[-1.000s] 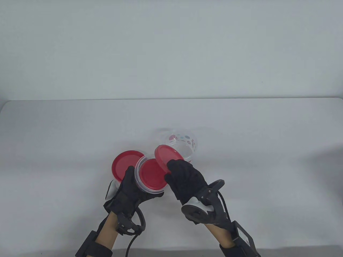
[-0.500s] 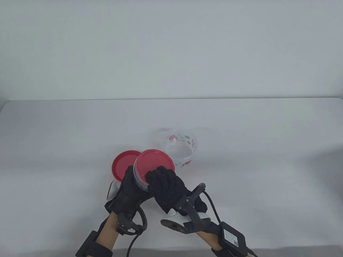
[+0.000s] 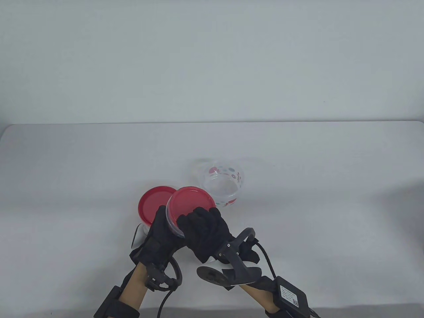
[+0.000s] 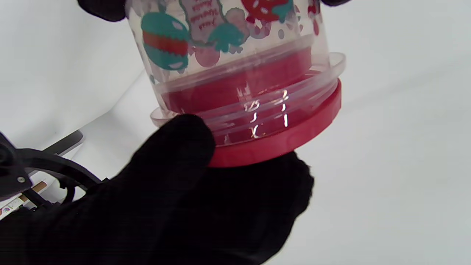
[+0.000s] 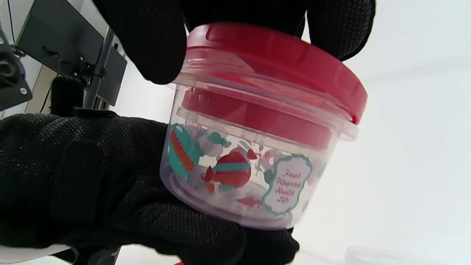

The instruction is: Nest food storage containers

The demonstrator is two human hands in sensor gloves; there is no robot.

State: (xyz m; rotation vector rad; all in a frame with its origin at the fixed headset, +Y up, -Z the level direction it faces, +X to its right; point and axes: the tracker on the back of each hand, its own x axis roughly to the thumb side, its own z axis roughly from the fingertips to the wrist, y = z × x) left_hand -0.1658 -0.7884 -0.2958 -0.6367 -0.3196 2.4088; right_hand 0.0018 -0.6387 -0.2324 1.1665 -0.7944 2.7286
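Now seated, red lid pressed by right hand; left hand grips container.

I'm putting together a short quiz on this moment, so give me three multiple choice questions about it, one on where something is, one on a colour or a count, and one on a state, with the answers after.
1. Where does the open clear container stand?
A. On the table, beyond the hands
B. In the left hand
C. On top of the loose red lid

2. How many red lids show in the table view?
A. One
B. Two
C. Four

3. What is the state of the held container?
A. Open, no lid
B. Lying on the table
C. Lidded, held off the table by both hands

Answers:
1. A: it sits alone on the table, past both gloves.
2. B: the loose red lid and the lid on the held container.
3. C: the left hand holds its body while the right hand presses on its lid.
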